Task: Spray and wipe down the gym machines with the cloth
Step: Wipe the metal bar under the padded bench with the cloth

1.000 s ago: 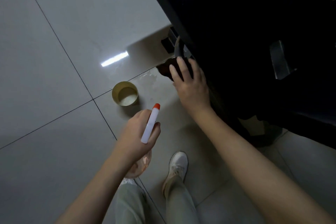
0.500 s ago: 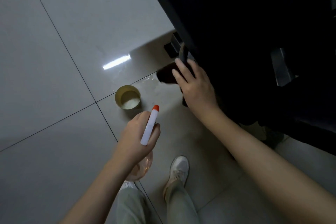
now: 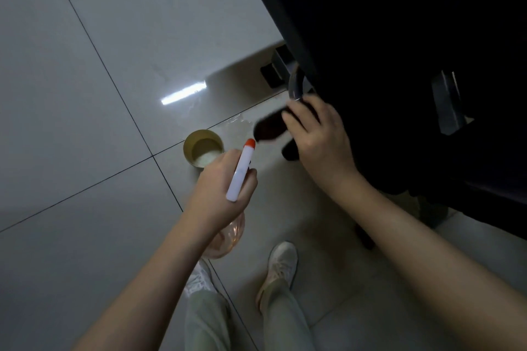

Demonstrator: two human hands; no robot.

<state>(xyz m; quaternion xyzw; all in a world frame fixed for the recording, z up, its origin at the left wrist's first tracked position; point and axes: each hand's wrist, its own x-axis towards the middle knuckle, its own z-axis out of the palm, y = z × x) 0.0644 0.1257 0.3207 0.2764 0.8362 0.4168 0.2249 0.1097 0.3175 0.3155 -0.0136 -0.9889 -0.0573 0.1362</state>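
Gripping white-headed spray bottle (image 3: 241, 171) by its neck, left hand (image 3: 219, 196), orange nozzle forward, right hand (image 3: 319, 137) clutching dark cloth (image 3: 268, 129) just below grey curved bar (image 3: 293, 85) of black gym machine (image 3: 385, 37), yellow cup (image 3: 203, 148) on tiled floor (image 3: 85, 94) near left hand.
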